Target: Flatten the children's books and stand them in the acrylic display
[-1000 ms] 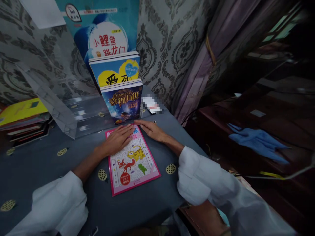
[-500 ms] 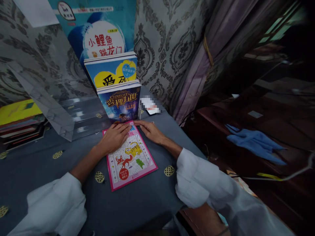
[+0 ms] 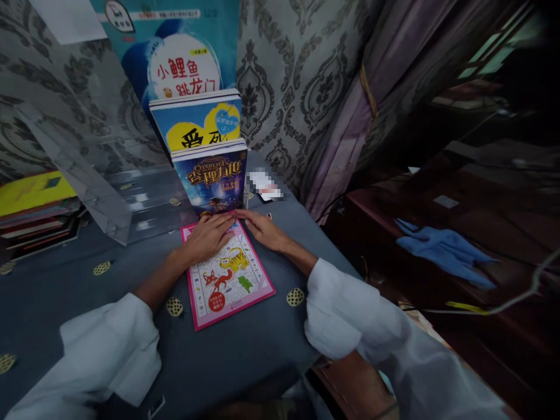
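A thin pink-bordered children's book lies flat on the table, its cover showing a tiger and a fox. Across its upper left part rests my left hand, palm down with fingers stretched out. My right hand lies at the book's upper right corner, fingers extended and touching the edge there. Just beyond both hands, a dark blue storybook stands upright at the front of a tiered clear rack. Behind it rise a blue and yellow book and a tall teal book.
An unfilled section of the clear acrylic rack stands to the left. Past it lies a stack of books. A phone-like object, partly blurred out, sits right of the rack. Blue cloth lies on dark furniture at right.
My left hand has slid slightly across the top of the pink book, and my right hand stays at its corner. The whole view has shifted a little.
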`<move>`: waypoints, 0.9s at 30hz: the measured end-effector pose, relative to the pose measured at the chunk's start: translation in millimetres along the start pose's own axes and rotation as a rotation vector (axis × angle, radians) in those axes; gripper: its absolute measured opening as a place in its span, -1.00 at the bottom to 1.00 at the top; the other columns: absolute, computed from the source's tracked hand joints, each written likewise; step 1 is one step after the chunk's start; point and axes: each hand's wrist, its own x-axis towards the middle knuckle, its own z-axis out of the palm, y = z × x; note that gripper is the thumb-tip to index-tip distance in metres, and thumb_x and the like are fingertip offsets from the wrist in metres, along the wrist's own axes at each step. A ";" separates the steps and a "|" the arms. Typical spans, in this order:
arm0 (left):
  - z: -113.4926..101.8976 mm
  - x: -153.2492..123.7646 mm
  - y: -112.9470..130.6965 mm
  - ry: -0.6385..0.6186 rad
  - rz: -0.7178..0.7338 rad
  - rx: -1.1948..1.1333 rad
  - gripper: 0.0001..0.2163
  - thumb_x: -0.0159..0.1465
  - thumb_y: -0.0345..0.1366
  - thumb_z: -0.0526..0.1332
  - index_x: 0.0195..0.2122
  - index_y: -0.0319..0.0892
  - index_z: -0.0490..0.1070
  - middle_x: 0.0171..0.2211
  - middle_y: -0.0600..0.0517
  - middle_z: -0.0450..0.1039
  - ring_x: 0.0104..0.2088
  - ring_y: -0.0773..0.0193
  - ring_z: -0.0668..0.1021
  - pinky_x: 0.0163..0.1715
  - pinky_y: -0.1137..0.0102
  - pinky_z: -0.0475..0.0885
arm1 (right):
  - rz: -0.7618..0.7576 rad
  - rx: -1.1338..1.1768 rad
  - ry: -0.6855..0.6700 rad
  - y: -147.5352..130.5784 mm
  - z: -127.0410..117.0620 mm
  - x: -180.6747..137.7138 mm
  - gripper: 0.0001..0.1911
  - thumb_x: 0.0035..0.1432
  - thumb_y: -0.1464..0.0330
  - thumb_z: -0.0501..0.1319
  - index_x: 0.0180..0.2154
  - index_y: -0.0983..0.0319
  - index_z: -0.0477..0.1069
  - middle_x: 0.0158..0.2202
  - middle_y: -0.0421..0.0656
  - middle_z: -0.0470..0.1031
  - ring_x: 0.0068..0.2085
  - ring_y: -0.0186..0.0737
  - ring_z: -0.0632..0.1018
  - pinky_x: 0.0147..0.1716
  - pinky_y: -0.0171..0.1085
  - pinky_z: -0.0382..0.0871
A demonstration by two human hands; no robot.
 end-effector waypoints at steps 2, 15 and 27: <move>1.9 -1.1 -1.4 0.003 0.008 -0.005 -0.53 0.51 -0.10 -0.15 0.30 -0.16 0.28 0.28 -0.13 0.36 0.27 0.08 0.38 0.16 0.08 0.26 | -0.004 -0.016 0.001 0.8 0.7 0.0 -0.52 0.35 0.48 -0.05 0.25 0.27 0.29 0.18 0.03 0.49 0.21 -0.10 0.48 0.25 0.06 0.32; -1.0 -2.8 -2.0 -0.056 0.031 -0.016 -0.54 0.52 -0.06 -0.17 0.30 -0.05 0.29 0.34 -0.12 0.27 0.33 0.05 0.32 0.17 0.04 0.21 | -0.042 -0.087 -0.017 4.2 0.2 2.0 -0.50 0.38 0.47 -0.05 0.27 0.13 0.29 0.22 -0.09 0.47 0.21 -0.11 0.47 0.23 0.07 0.34; 1.9 -4.1 -3.5 -0.037 0.027 -0.001 -0.54 0.51 -0.05 -0.16 0.28 -0.03 0.32 0.33 -0.13 0.28 0.33 0.03 0.32 0.17 0.06 0.22 | -0.009 -0.209 -0.060 8.4 6.5 6.8 -0.53 0.40 0.41 -0.03 0.27 0.14 0.31 0.25 -0.04 0.43 0.24 -0.03 0.43 0.23 0.07 0.31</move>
